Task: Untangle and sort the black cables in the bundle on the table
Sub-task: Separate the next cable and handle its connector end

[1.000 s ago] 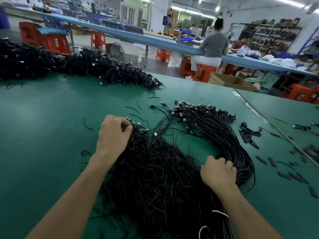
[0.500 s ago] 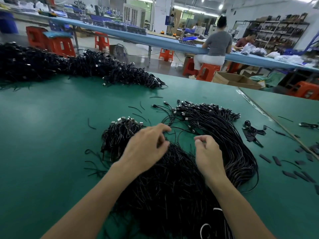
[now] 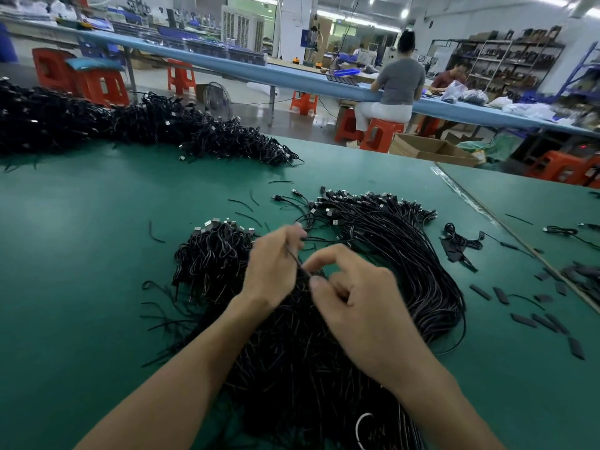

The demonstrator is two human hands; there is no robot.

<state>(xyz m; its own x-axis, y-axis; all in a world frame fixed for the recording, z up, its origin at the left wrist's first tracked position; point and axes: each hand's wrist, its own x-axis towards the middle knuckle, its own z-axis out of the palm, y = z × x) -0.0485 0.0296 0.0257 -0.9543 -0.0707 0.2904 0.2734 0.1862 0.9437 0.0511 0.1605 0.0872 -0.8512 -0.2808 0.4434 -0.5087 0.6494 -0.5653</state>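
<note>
Because one strand must come free, the left hand (image 3: 272,267) pinches a thin cable (image 3: 296,262) taut while the right hand (image 3: 363,313), blurred, seems to pinch its lower end, just above the bundle (image 3: 292,368).

The left hand (image 3: 272,264) and right hand (image 3: 360,306) pinch one black cable (image 3: 297,262) above the tangled bundle (image 3: 292,352).
</note>
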